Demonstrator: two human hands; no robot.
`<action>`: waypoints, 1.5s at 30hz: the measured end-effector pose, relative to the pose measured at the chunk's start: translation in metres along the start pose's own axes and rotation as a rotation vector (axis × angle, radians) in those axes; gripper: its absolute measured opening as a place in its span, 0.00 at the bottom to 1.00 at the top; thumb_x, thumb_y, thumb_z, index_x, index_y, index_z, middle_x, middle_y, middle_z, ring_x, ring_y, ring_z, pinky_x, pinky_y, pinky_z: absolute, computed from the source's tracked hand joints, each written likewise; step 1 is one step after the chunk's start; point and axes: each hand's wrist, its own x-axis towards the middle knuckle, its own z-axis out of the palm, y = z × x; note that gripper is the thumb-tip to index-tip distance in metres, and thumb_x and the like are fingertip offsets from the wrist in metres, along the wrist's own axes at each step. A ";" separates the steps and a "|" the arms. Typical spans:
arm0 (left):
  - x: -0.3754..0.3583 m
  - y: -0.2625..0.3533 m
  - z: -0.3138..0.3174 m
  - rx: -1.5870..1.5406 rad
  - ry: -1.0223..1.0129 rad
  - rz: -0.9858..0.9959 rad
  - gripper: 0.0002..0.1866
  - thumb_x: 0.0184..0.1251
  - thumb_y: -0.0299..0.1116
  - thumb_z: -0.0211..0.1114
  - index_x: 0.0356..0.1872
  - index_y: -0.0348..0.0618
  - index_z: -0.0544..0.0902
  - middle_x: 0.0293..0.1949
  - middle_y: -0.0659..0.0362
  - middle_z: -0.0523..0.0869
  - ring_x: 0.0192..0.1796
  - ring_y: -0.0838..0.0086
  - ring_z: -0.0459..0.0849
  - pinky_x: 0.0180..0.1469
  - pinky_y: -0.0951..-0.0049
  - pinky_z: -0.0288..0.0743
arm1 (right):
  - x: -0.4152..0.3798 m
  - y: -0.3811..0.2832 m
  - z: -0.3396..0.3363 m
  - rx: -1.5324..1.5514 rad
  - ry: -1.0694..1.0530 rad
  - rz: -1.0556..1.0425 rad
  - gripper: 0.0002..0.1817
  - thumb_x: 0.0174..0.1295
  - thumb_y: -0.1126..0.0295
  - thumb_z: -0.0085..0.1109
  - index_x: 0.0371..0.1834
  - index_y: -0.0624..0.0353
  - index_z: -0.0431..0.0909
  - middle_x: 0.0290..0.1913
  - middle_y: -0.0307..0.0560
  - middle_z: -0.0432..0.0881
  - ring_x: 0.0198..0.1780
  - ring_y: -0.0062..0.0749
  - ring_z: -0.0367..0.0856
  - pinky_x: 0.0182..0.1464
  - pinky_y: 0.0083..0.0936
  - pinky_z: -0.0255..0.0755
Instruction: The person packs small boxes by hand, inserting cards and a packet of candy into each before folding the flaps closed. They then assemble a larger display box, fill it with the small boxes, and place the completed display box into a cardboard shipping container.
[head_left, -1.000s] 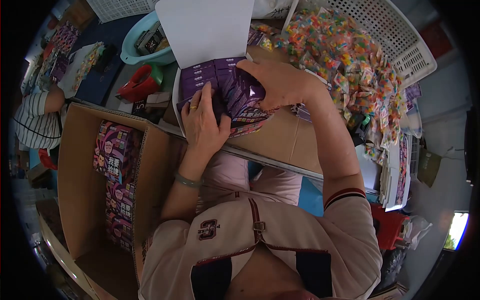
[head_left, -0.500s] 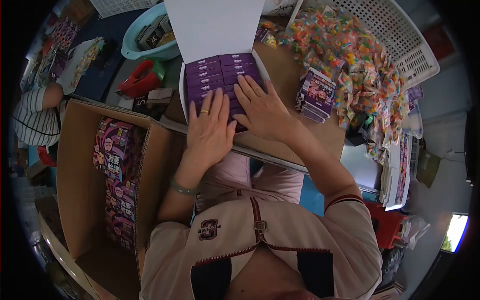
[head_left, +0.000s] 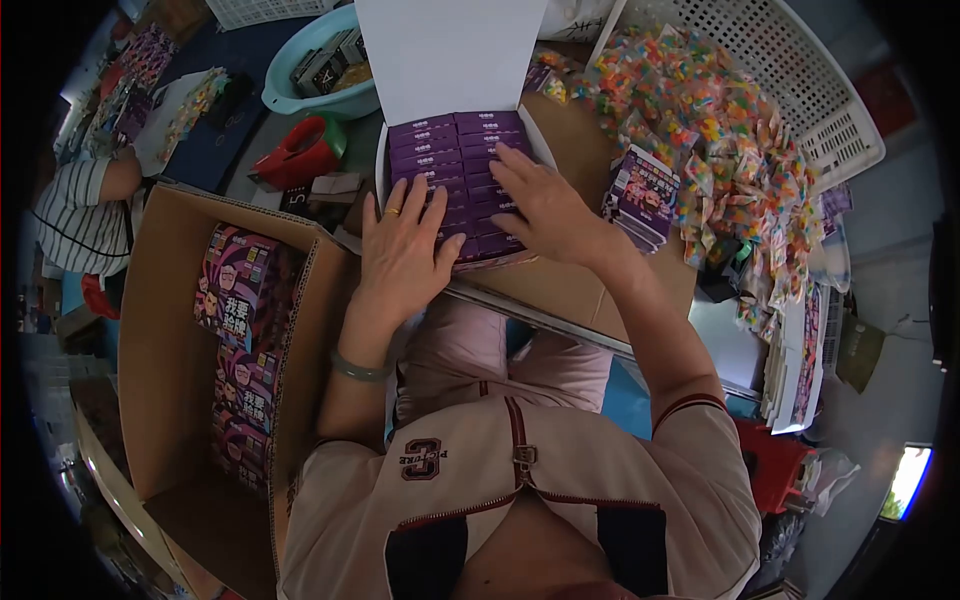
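A white display box (head_left: 447, 62) stands on the table with its lid raised. Two columns of small purple packs (head_left: 424, 150) fill it. My left hand (head_left: 402, 250) lies over the box's near left edge, fingers spread across the packs. On the right column rests my right hand (head_left: 548, 208), its fingers apart and the arm reaching in from the right. Neither hand grips anything. Just right of the box sits a stack of printed purple cards (head_left: 643, 195).
Small bags of colourful candy (head_left: 700, 120) spill from a white basket (head_left: 790, 60) at right. At left are a tall cardboard carton (head_left: 165, 400) holding printed purple boxes (head_left: 240, 290), a red tape dispenser (head_left: 290, 160) and a blue basin (head_left: 285, 85). Another person's striped sleeve (head_left: 85, 200) shows far left.
The view has shifted slightly, so the table things sit further right. My left hand has drawn back toward the box's left edge with its fingers spread wider. My right hand stays over the packs.
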 end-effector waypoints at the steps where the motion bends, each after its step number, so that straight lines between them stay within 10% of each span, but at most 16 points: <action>1: 0.002 -0.002 -0.002 -0.054 0.023 -0.007 0.26 0.70 0.42 0.56 0.64 0.38 0.74 0.66 0.44 0.71 0.69 0.51 0.67 0.70 0.44 0.51 | 0.001 0.011 -0.003 0.034 0.162 0.019 0.29 0.62 0.61 0.59 0.63 0.65 0.69 0.65 0.61 0.68 0.69 0.50 0.65 0.68 0.44 0.59; 11: 0.055 0.009 0.012 -0.189 0.147 0.126 0.14 0.59 0.30 0.67 0.47 0.40 0.83 0.38 0.54 0.77 0.44 0.60 0.77 0.48 0.59 0.69 | 0.014 0.039 -0.012 -0.009 0.219 0.028 0.05 0.52 0.69 0.67 0.32 0.53 0.84 0.38 0.38 0.78 0.48 0.36 0.75 0.50 0.36 0.66; 39: 0.057 0.008 0.027 -0.188 0.159 0.195 0.10 0.60 0.28 0.66 0.43 0.42 0.83 0.37 0.55 0.73 0.44 0.60 0.76 0.46 0.61 0.70 | 0.022 0.037 -0.007 -0.077 0.172 -0.009 0.03 0.50 0.74 0.63 0.29 0.56 0.82 0.46 0.41 0.79 0.56 0.38 0.73 0.56 0.39 0.64; 45: 0.037 0.002 -0.003 -0.249 0.055 0.154 0.15 0.65 0.31 0.63 0.52 0.41 0.82 0.51 0.52 0.77 0.56 0.58 0.76 0.55 0.59 0.69 | 0.026 0.008 -0.029 -0.169 -0.016 0.229 0.20 0.49 0.78 0.60 0.48 0.62 0.80 0.51 0.51 0.78 0.61 0.44 0.71 0.60 0.43 0.63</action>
